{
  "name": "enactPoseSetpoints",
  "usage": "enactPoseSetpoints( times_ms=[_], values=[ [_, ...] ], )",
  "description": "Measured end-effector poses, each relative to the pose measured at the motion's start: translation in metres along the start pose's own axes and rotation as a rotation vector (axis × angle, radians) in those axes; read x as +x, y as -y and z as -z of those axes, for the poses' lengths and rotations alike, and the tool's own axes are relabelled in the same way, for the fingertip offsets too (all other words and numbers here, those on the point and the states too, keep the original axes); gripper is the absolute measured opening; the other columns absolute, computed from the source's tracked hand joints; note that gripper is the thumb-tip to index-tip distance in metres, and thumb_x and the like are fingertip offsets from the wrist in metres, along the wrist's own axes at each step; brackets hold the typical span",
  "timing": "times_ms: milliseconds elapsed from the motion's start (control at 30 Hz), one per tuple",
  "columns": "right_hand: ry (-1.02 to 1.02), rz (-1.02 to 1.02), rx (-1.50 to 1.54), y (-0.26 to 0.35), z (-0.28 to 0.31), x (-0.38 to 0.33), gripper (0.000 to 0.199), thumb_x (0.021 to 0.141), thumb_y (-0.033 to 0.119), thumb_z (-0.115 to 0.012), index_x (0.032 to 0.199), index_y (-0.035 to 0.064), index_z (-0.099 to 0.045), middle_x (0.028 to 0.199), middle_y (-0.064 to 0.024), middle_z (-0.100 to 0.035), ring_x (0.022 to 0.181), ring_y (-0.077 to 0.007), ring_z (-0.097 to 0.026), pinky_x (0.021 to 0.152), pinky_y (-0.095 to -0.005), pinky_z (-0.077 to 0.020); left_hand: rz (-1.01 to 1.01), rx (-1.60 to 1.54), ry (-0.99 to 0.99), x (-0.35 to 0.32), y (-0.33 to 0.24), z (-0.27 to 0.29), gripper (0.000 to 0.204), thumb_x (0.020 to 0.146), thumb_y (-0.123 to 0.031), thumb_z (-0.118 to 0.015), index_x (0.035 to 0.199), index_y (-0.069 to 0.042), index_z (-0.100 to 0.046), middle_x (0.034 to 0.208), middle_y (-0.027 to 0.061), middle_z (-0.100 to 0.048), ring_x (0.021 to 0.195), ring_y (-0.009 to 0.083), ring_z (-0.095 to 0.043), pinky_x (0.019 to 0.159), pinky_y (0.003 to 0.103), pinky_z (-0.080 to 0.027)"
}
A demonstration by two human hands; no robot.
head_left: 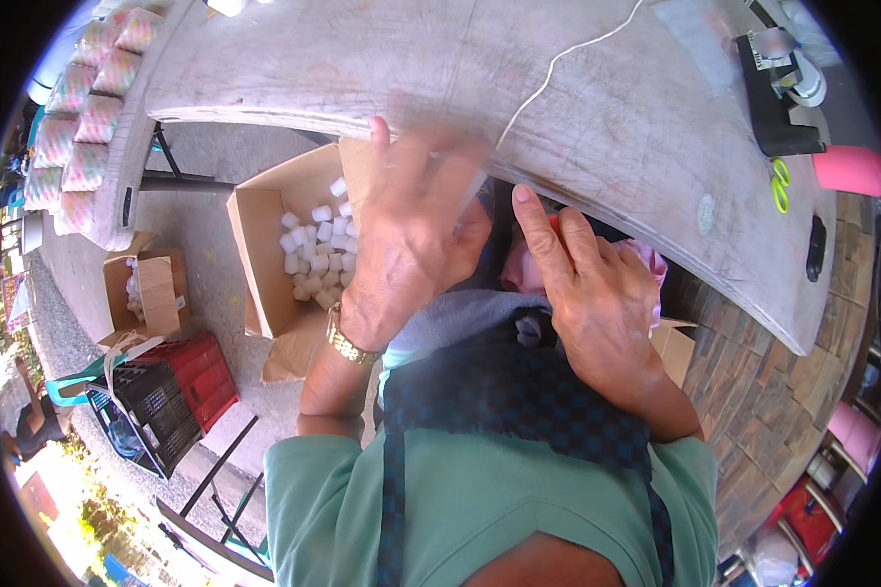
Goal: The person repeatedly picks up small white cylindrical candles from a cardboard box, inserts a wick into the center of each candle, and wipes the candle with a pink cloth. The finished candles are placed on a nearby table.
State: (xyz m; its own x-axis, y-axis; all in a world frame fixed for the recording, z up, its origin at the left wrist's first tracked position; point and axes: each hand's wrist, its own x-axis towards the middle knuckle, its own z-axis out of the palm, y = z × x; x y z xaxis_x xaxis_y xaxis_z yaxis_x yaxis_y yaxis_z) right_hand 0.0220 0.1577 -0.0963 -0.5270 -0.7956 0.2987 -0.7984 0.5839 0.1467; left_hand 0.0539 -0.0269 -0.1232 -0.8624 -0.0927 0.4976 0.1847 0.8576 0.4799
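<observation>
My left hand (416, 220), with a gold-coloured watch (347, 338) on its wrist, is raised at the table's near edge. Motion smears its fingers, and a thin translucent edge, perhaps plastic film, shows beside its thumb; whether it is gripped I cannot tell. Across from it, my right hand (602, 293) has its index and middle fingers stretched out, with nothing visible in them. Below the left hand, an open cardboard box (264, 220) holds many small white cylindrical pieces (318, 256). Pink cloth (524, 269) lies partly hidden beside my right hand.
The grey table (597, 117) carries a white cord (558, 61), green-handled scissors (780, 186), a black device (768, 98) and a pink roll (850, 170). Packed pastel pouches (86, 117) line its left end. On the floor are a smaller box (157, 293) and a black-and-red crate (162, 401).
</observation>
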Motion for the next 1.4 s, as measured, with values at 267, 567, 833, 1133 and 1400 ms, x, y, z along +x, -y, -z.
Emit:
enactPoseSetpoints(
  times_ms=[267,567,833,1133,1400],
  values=[
    [0.066,-0.179,0.452,-0.026,0.018,0.009,0.052,0.081,0.004,-0.064,0.132,0.0123,-0.054,0.095,-0.0099,-0.063,0.067,-0.0258,-0.065,0.054,-0.0377,-0.0507,0.155,-0.084,-0.133,0.026,-0.006,0.036,0.045,0.070,0.000,-0.065,0.115,-0.005,-0.063,0.114,0.0153,-0.061,0.102,0.0284,-0.063,0.088,0.038,-0.050],
    [0.069,-0.447,0.045,-0.178,0.018,-0.005,0.049,0.081,0.004,-0.066,0.128,0.0136,-0.058,0.111,-0.0115,-0.059,0.098,-0.0312,-0.061,0.080,-0.0449,-0.0458,-0.065,-0.260,0.098,0.194,0.057,-0.023,0.032,0.079,-0.007,-0.070,0.110,-0.009,-0.064,0.114,0.0107,-0.063,0.108,0.0302,-0.060,0.100,0.046,-0.045],
    [-0.128,-0.543,0.015,-0.166,0.016,-0.028,0.049,0.077,0.000,-0.067,0.124,0.0087,-0.061,0.136,-0.0128,-0.045,0.120,-0.0318,-0.047,0.099,-0.0471,-0.0372,-0.107,0.577,0.101,0.278,0.080,-0.077,0.036,0.082,-0.014,-0.064,0.118,-0.020,-0.062,0.118,0.0030,-0.058,0.119,0.0239,-0.052,0.107,0.076,-0.012],
    [-0.197,-0.236,0.227,-0.106,0.011,-0.002,0.044,0.075,0.002,-0.068,0.119,0.0068,-0.064,0.127,-0.0122,-0.054,0.114,-0.0306,-0.053,0.097,-0.0460,-0.0401,-0.101,0.506,-0.489,0.195,0.111,-0.015,0.048,0.083,-0.015,-0.070,0.129,-0.017,-0.056,0.123,0.0077,-0.052,0.110,0.0244,-0.057,0.102,0.071,-0.025],
    [-0.116,0.164,0.202,-0.022,-0.025,0.063,0.038,0.083,0.015,-0.068,0.120,0.0059,-0.064,0.125,-0.0121,-0.057,0.113,-0.0330,-0.052,0.094,-0.0473,-0.0420,0.681,0.480,-0.826,-0.100,0.219,0.004,0.024,0.082,-0.003,-0.060,0.105,-0.008,-0.062,0.093,0.0080,-0.062,0.079,0.0226,-0.060,0.079,0.039,-0.046]
  ],
)
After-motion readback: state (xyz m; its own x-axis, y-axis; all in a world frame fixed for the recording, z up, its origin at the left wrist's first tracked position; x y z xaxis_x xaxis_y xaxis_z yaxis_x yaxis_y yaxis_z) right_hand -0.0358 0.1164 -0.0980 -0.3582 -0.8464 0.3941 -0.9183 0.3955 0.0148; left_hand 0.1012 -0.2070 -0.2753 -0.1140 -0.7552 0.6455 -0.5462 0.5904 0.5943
